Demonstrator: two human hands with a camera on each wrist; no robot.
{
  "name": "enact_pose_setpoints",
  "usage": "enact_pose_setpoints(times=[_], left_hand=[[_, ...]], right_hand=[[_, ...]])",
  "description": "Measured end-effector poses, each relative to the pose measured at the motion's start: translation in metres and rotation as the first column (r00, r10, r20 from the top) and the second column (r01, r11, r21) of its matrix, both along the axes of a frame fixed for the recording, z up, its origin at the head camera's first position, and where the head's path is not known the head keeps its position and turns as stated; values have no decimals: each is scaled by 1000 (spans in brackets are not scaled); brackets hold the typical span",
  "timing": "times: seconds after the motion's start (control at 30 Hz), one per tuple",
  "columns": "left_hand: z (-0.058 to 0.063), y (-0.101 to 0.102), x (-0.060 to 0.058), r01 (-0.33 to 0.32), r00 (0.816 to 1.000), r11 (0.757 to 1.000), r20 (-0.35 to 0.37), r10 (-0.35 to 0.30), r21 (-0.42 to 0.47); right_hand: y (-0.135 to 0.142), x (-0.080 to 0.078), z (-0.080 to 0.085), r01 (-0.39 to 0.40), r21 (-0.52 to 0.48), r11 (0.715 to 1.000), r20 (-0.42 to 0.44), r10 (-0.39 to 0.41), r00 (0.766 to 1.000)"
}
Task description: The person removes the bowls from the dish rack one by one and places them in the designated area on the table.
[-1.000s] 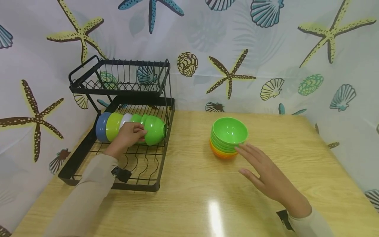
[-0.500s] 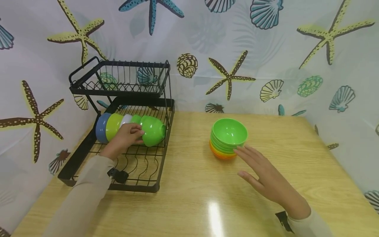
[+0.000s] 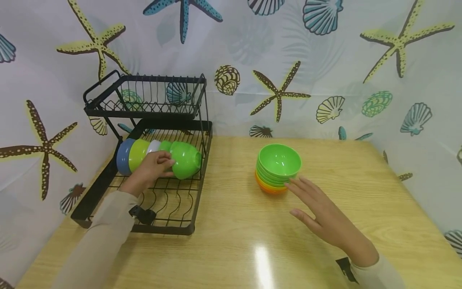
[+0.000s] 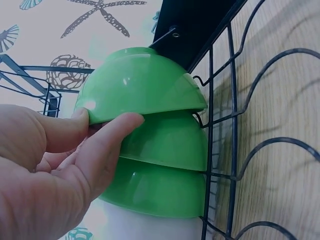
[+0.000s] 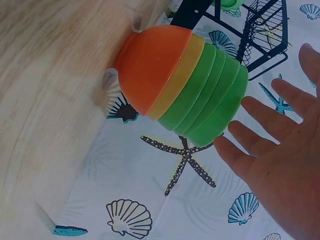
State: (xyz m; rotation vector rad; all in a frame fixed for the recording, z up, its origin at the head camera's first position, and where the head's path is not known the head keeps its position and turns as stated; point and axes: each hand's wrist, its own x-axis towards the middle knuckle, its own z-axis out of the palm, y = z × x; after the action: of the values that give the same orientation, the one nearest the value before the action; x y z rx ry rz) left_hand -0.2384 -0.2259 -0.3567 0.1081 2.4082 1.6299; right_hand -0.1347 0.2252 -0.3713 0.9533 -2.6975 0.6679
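My left hand point(image 3: 151, 166) reaches into the lower tier of the black dish rack point(image 3: 195, 200). It pinches the rim of the outermost green bowl point(image 3: 185, 160), which lies on its side, base to the right. In the left wrist view, the thumb and a finger meet at that green bowl's point(image 4: 142, 82) edge, and two more green bowls nest against it. My right hand point(image 3: 323, 218) hovers with straight fingers beside a stack of bowls point(image 3: 279, 160), green above yellow and orange. From the right wrist view I cannot tell whether its fingertips touch the stack point(image 5: 215, 100).
Farther left in the row are a blue bowl point(image 3: 124, 156), a yellow-green bowl point(image 3: 138, 154) and a white bowl point(image 3: 153, 145). Above them sits the rack's upper basket point(image 3: 144, 112). A patterned curtain point(image 3: 245, 40) hangs behind the wooden table point(image 3: 231, 224).
My left hand has shifted slightly left and toward me, and the green bowl it pinches has moved a little left against the row. The right hand has stayed nearly still.
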Motion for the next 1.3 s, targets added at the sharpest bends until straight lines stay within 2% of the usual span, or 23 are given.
enact_pose_setpoints(times=[0.23,0.4,0.73,1.13,1.3], left_hand=[[-1,-3,-1,3,1000,1000,-1,-3,8],[6,-6,0,22,1000,1000,-11,-21,15],[18,-1,10,26,999,1000,-37,-27,-12],[24,4,15,18,999,999,-47,-20,-42],[30,9,24,11,999,996,-49,-15,-87]], right_hand=[[0,0,2,7,-3,1000,19,-7,1000],[0,0,1,5,-6,1000,18,-5,1000],[-3,0,-1,-4,-10,1000,31,4,1000],[-4,-2,-3,11,16,1000,15,-12,1000],[-3,-2,-3,11,17,1000,16,-11,1000]])
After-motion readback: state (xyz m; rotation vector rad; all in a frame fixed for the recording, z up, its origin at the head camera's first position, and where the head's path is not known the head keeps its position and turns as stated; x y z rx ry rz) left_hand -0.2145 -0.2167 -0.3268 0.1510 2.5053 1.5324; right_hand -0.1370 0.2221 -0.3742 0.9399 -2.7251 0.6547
